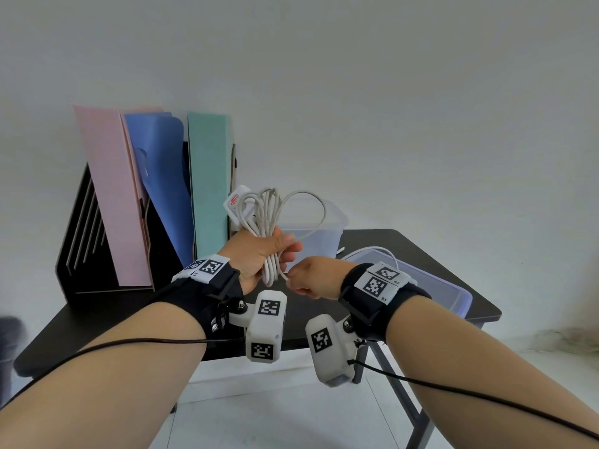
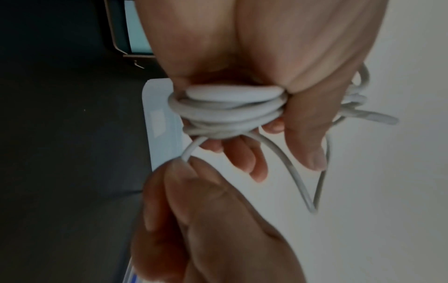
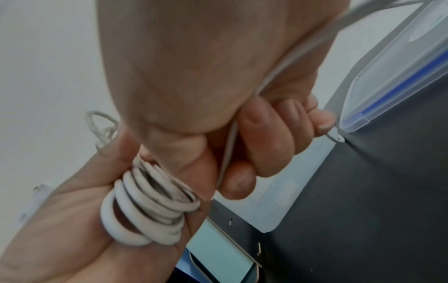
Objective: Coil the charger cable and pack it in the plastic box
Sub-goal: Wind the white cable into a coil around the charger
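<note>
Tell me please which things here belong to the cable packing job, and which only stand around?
Job:
cable, coiled in the left hand
its free end, pinched by the right hand
charger
box
lid

Standing around:
file rack
folders
table

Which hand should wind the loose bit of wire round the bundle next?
The right hand, probably. It already pinches the loose end of the charger cable, right beside the bundle. The left hand is busy gripping the coils.
</note>
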